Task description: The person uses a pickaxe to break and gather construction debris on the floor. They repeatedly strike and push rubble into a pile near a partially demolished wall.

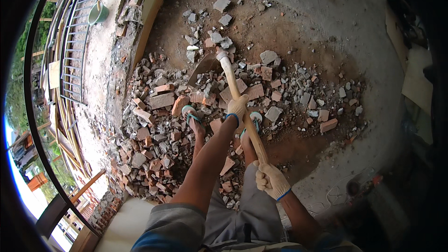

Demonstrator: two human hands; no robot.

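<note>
Both of my hands, in pale work gloves with blue cuffs, grip the wooden handle of a hoe (pixel 230 75). My left hand (pixel 238 107) is wrapped round the middle of the handle. Lower down, my right hand (pixel 271 180) closes round the handle near its butt end. The hoe's wide metal blade (pixel 204 68) points left and touches the far side of the rubble heap (pixel 158 74). Broken bricks (pixel 162 101) and grey mortar chunks (pixel 273 113) lie around the blade and under the handle.
My feet, in sandals (pixel 190 111), stand among the rubble. A broken wall edge (pixel 126 32) runs along the left, with a green bucket (pixel 98 14) and a metal railing (pixel 74 60) beyond it. Flat boards (pixel 418 79) lean at the right.
</note>
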